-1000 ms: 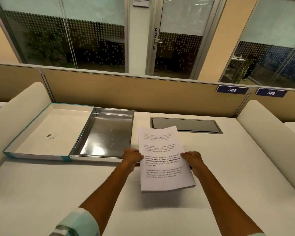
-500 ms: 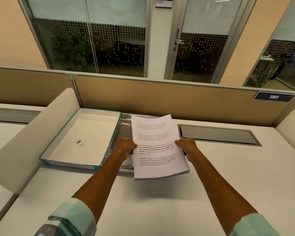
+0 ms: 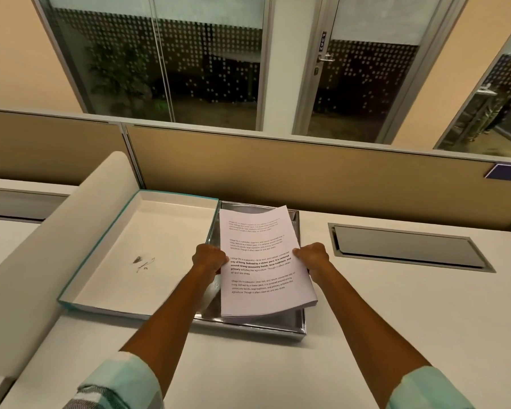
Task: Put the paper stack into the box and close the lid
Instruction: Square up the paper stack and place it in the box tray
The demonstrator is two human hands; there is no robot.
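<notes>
A white paper stack (image 3: 257, 261) with printed text hangs above the shiny silver half of an open box (image 3: 281, 327). My left hand (image 3: 208, 258) grips the stack's left edge and my right hand (image 3: 313, 258) grips its right edge. The stack covers most of the silver half; its near edge sits just above the front rim. The box's other half, white inside with a teal rim (image 3: 101, 252), lies flat to the left with a small dark mark on it.
The box lies on a white desk (image 3: 396, 320). A rounded white divider (image 3: 42, 246) rises at the left. A recessed grey cable hatch (image 3: 407, 246) sits to the right. A tan partition wall (image 3: 307, 178) closes off the back.
Both hands have carried the paper stack leftward and away from me, from the bare desk to over the silver half of the box. The view has shifted left with it.
</notes>
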